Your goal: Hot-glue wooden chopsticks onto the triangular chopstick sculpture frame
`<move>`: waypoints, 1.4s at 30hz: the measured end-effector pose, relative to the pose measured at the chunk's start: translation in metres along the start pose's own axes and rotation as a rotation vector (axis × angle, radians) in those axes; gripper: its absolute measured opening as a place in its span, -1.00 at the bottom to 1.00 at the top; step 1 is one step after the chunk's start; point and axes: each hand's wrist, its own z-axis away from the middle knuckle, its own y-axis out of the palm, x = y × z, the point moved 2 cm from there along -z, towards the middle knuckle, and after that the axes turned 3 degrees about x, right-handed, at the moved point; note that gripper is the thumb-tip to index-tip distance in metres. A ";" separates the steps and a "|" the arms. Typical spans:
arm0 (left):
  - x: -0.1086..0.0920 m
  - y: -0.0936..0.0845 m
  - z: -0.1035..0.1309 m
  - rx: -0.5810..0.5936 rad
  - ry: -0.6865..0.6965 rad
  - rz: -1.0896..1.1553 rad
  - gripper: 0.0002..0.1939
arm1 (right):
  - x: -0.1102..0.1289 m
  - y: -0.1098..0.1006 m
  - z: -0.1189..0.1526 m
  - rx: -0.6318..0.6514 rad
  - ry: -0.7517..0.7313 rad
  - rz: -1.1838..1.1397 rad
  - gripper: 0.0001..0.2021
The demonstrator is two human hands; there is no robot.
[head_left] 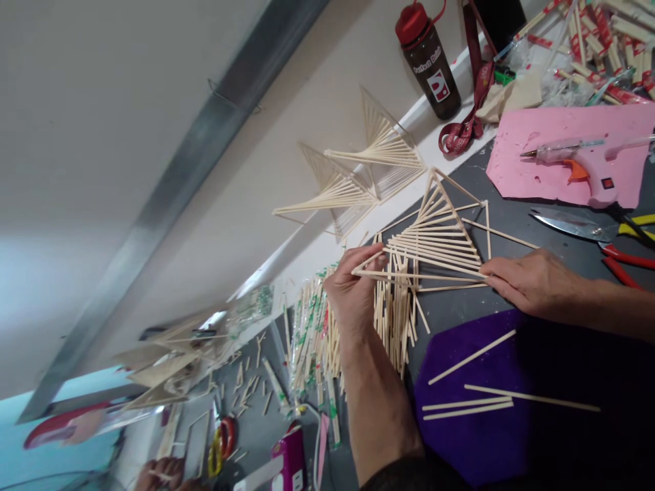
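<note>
A twisted frame of thin wooden sticks [440, 249] spans the space between my two hands. The sticks fan out in a row and rise to a pointed corner at the far side. My left hand [351, 286] is closed around its left corner, with some fingers hidden behind the sticks. At the right corner, my right hand [529, 281] pinches the stick ends between thumb and fingers. Under the frame and beside my left hand lies a pile of loose sticks [394, 320]. A purple mat [460, 354] with several single sticks on it is nearest to me.
Two similar stick frames [348, 184] stand by the wall, near a dark bottle [432, 68]. A glue gun [588, 164] rests on a pink sheet [516, 150]; pliers [578, 225] lie below it. At lower left are scissors [221, 443] and another person's hand [159, 472].
</note>
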 end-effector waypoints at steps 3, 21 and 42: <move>-0.001 0.000 0.000 0.001 -0.010 -0.019 -0.80 | -0.001 -0.002 -0.001 0.015 -0.008 -0.024 -0.71; -0.006 0.003 -0.004 -0.042 -0.003 -0.036 -0.85 | 0.002 -0.014 -0.008 0.088 0.328 -0.334 -0.81; -0.004 0.003 -0.006 -0.051 -0.022 -0.016 -0.79 | -0.002 -0.008 -0.010 0.145 0.391 -0.562 -0.88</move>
